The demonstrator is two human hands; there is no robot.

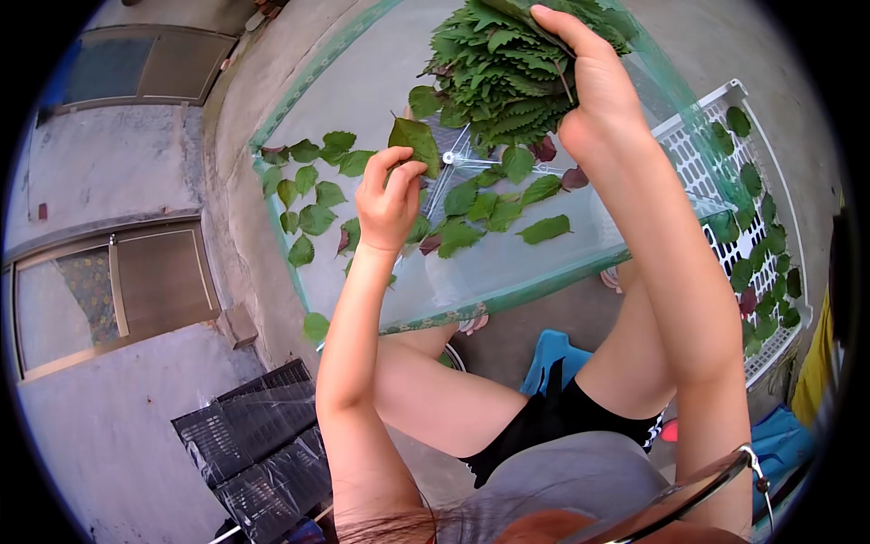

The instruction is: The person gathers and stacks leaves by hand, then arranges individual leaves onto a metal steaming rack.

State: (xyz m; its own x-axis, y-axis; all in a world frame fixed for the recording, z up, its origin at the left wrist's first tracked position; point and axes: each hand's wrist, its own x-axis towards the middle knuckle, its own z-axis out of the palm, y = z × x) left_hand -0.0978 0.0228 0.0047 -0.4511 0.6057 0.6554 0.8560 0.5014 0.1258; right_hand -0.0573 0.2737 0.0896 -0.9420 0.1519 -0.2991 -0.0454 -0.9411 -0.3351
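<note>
My left hand (390, 201) pinches a single green perilla leaf (414, 142) between thumb and fingers, above a green-edged mesh net (362, 109). In my right hand (605, 86) is a thick stack of perilla leaves (503, 77), serrated and overlapping, with the thumb pressed on top and the other fingers hidden behind. The single leaf is just left of the stack, apart from it. Loose leaves (317, 219), mostly green with a few purplish ones, lie scattered on the net beneath both hands.
A white slotted plastic crate (766, 363) with more leaves stands at the right. A blue stool (551, 354) shows beyond my lap. Black plastic-wrapped crates (263, 444) are at lower left, near a wall with framed windows (118, 295).
</note>
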